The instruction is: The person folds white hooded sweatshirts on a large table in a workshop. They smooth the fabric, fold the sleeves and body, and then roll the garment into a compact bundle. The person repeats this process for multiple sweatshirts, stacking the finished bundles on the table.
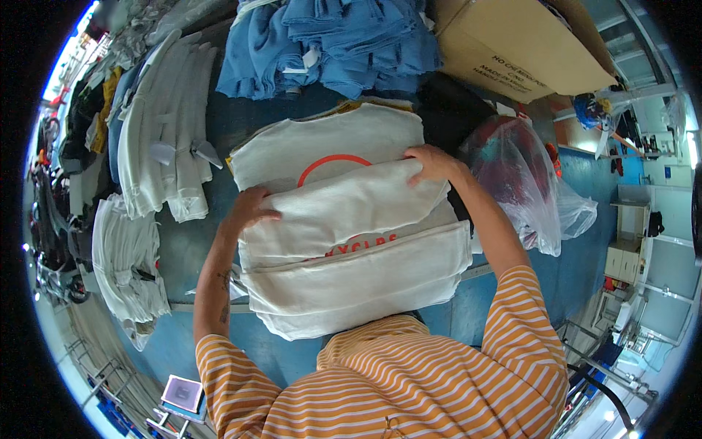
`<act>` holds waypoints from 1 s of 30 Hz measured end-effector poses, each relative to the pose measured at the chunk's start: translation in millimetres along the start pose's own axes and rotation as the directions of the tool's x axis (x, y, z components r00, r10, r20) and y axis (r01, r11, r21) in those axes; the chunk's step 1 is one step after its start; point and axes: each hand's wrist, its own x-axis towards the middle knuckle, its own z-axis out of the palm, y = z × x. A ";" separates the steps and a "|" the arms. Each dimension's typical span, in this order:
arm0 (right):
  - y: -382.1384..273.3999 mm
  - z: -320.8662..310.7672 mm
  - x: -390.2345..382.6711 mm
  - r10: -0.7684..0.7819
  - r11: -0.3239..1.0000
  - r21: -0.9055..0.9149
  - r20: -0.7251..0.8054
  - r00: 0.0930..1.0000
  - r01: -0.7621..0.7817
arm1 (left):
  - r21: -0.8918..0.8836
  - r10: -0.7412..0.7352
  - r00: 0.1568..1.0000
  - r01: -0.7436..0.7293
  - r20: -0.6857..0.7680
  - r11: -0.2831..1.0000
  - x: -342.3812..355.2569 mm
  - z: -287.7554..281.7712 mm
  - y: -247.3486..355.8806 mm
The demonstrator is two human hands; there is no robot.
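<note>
A stack of white garment panels (358, 282) lies in front of me and hangs over the near table edge. The upper panel (329, 208) is partly folded over, with a raised lip across its middle. Part of a red printed ring shows on the white panel behind it (292, 150), and red lettering appears below the fold. My left hand (251, 208) is closed on the left side of the folded panel. On its right side, my right hand (431, 164) pinches the upper edge. Some fingertips are hidden by the cloth.
Blue folded fabric (344, 47) is piled at the back, beside a cardboard box (512, 51). White garment bundles (172, 124) and another white stack (126, 256) lie at left. A clear plastic bag (523, 175) with dark red contents sits at right on the blue table (194, 252).
</note>
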 end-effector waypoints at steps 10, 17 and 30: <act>21.1 -12.1 -41.7 0.036 0.996 0.075 0.030 0.999 -0.038 | -0.235 -0.093 0.994 0.104 0.060 0.966 -34.7 -13.2 -19.1; -68.4 -11.8 -146.6 -0.047 0.997 -0.072 -0.412 0.910 0.019 | -0.139 -0.075 0.965 0.041 -0.252 0.989 -143.8 -25.9 60.9; -131.9 184.9 -317.1 0.007 0.972 -0.197 -0.530 0.848 -0.131 | 0.162 0.171 0.912 -0.118 -0.372 0.980 -308.3 190.7 97.0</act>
